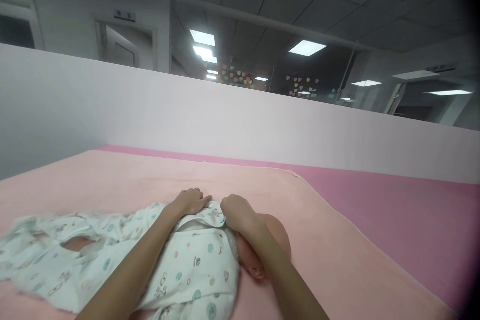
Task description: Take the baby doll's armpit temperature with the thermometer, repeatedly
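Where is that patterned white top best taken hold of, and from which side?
Probably by the loose edge of the patterned white top, from the wearer's side: just on the near side of the left hand, it lifts into a fold that gapes toward the camera, so fingertips could slip under.

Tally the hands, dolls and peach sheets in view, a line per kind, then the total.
Left hand and right hand: 2
Doll: 1
Peach sheet: 1
Total: 4
Printed clothing left out: its number of pieces is unclear.

Rumpled white garment [195, 265], dotted print
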`<move>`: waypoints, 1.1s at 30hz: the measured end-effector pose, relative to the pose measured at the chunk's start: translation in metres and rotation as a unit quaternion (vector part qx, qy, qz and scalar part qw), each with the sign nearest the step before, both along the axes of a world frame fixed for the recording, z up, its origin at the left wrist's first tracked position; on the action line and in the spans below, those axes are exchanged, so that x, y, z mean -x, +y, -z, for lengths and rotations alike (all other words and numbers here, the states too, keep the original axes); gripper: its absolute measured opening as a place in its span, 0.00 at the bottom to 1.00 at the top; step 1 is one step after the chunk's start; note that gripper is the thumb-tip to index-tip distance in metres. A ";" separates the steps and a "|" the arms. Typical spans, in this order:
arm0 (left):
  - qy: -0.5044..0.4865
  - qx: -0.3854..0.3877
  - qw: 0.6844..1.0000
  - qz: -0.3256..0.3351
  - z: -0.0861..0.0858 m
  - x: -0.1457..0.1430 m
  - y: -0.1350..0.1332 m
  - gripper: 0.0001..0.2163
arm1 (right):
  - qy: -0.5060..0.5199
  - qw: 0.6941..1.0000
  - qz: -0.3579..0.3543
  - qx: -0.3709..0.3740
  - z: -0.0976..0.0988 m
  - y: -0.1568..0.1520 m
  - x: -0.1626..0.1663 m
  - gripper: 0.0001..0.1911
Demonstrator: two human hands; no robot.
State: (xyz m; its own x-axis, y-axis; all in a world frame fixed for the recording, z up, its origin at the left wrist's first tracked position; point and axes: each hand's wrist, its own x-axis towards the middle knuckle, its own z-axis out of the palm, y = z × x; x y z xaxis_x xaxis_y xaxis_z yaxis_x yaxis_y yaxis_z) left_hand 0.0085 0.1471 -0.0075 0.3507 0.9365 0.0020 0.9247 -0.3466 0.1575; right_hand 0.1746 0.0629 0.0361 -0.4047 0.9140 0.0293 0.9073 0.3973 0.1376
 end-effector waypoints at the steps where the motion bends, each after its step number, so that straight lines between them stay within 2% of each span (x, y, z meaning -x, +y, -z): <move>1: -0.012 0.027 1.000 -0.001 0.000 0.001 0.002 0.29 | -0.001 1.000 -0.004 0.003 -0.001 -0.001 -0.001 0.10; 5: -0.064 0.123 0.990 0.033 -0.001 0.009 0.006 0.31 | 0.005 0.999 -0.005 0.032 -0.010 -0.010 -0.004 0.12; 9: -0.063 0.164 0.982 0.067 -0.006 0.014 0.004 0.36 | 0.035 0.994 -0.014 0.101 -0.023 -0.021 -0.010 0.13; 13: -0.034 0.158 0.986 0.035 -0.010 0.012 0.000 0.38 | 0.195 0.967 -0.055 0.156 -0.041 -0.029 -0.039 0.16; 16: -0.021 0.135 0.990 0.031 -0.013 0.009 -0.005 0.37 | 0.354 0.922 -0.060 0.146 -0.052 -0.026 -0.078 0.18; 18: -0.012 0.127 0.991 0.030 -0.016 0.006 -0.010 0.36 | 0.456 0.869 -0.075 0.174 -0.048 -0.019 -0.103 0.18; 20: -0.002 0.126 0.992 0.028 -0.019 0.004 -0.014 0.35 | 0.553 0.801 -0.078 0.216 -0.029 -0.008 -0.122 0.19; 24: 0.012 0.118 0.992 0.037 -0.020 0.001 -0.017 0.35 | 0.727 0.639 0.010 0.250 0.040 0.005 -0.133 0.21; 26: 0.014 0.115 0.992 0.042 -0.019 0.000 -0.016 0.36 | 0.772 0.553 0.053 0.310 0.073 0.005 -0.132 0.22; 28: 0.012 0.108 0.993 0.049 -0.017 0.000 -0.015 0.37 | 0.787 0.483 0.070 0.377 0.094 0.001 -0.132 0.24; 30: 0.015 0.102 0.993 0.055 -0.016 0.000 -0.015 0.37 | 0.806 0.435 0.067 0.395 0.103 -0.001 -0.133 0.25; 33: 0.020 0.103 0.993 0.054 -0.015 -0.001 -0.018 0.36 | 0.836 0.393 0.054 0.380 0.103 -0.004 -0.131 0.24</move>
